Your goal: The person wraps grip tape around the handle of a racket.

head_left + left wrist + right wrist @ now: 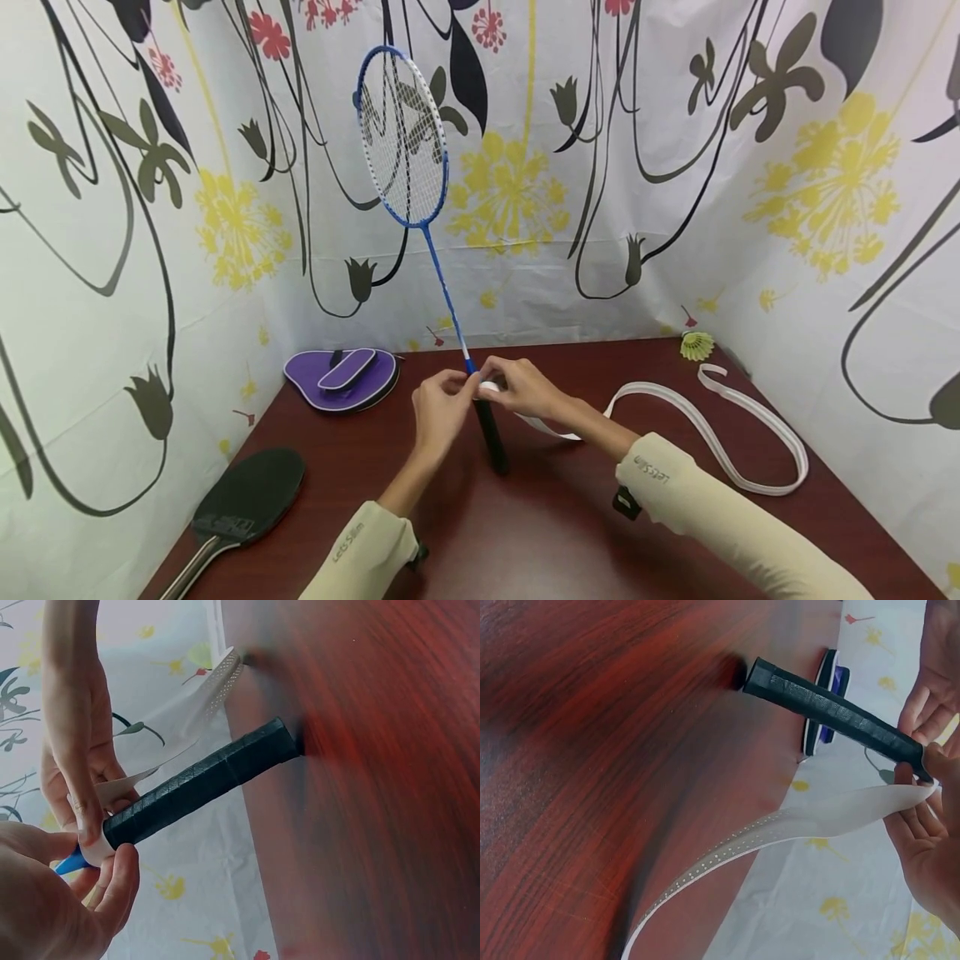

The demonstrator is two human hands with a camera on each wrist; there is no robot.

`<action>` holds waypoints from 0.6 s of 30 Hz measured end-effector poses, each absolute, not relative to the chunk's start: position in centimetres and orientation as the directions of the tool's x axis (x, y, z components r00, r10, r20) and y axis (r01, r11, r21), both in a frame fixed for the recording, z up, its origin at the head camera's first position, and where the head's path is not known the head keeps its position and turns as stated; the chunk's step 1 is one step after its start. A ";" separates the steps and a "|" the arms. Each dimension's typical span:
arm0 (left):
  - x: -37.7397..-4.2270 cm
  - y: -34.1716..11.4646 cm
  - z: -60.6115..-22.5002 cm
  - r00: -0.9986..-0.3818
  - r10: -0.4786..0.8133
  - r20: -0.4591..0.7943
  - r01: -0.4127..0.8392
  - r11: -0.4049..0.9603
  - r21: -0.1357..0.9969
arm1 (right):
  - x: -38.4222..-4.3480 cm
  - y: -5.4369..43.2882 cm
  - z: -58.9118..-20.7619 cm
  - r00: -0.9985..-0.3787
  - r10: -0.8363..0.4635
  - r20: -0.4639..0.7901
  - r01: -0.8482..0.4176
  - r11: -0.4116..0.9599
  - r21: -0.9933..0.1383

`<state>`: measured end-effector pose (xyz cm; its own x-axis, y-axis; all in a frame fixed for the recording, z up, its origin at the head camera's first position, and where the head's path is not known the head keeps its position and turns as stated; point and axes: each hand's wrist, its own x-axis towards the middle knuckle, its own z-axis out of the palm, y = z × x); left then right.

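A blue and white badminton racket [442, 283] stands tilted, head up, with its black handle [491, 437] pointing down to the table. My left hand [442, 412] pinches it at the upper end of the handle, where a white band wraps round. Close beside it, my right hand [528, 387] holds the white overgrip tape [847, 814] between thumb and fingers against that same spot. From there the perforated tape hangs off and trails over the table to the right. In the left wrist view, the black handle [202, 780] below the band shows no white tape.
A purple paddle case [348, 379] lies at the back left. Nearer on the left is a black table tennis paddle [251, 496]. A yellow shuttlecock [696, 345] sits in the back right corner. Patterned curtains [517, 292] enclose the dark red table [570, 533] on three sides.
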<state>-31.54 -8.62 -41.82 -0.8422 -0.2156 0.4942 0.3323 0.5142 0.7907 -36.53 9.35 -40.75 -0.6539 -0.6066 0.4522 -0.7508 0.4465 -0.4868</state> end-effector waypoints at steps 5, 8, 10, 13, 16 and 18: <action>-31.6 -8.8 -41.7 -0.857 -0.210 0.472 0.317 0.507 0.802 | -36.4 8.9 -40.8 -0.672 -0.580 0.461 -0.736 0.453 -0.503; -31.6 -8.9 -41.7 -0.861 -0.208 0.465 0.314 0.503 0.805 | -36.4 8.8 -40.9 -0.677 -0.566 0.470 -0.733 0.458 -0.503; -31.7 -8.9 -41.7 -0.861 -0.207 0.465 0.314 0.504 0.805 | -36.4 8.7 -40.9 -0.678 -0.561 0.475 -0.732 0.457 -0.505; -31.8 -8.9 -41.6 -0.857 -0.212 0.470 0.316 0.505 0.803 | -36.4 8.6 -41.0 -0.686 -0.553 0.473 -0.725 0.462 -0.511; -31.9 -8.9 -41.6 -0.847 -0.220 0.484 0.317 0.522 0.792 | -36.4 8.6 -41.1 -0.697 -0.545 0.466 -0.714 0.472 -0.517; -32.0 -8.9 -41.6 -0.843 -0.225 0.489 0.314 0.532 0.787 | -36.4 8.5 -41.1 -0.705 -0.540 0.460 -0.706 0.478 -0.522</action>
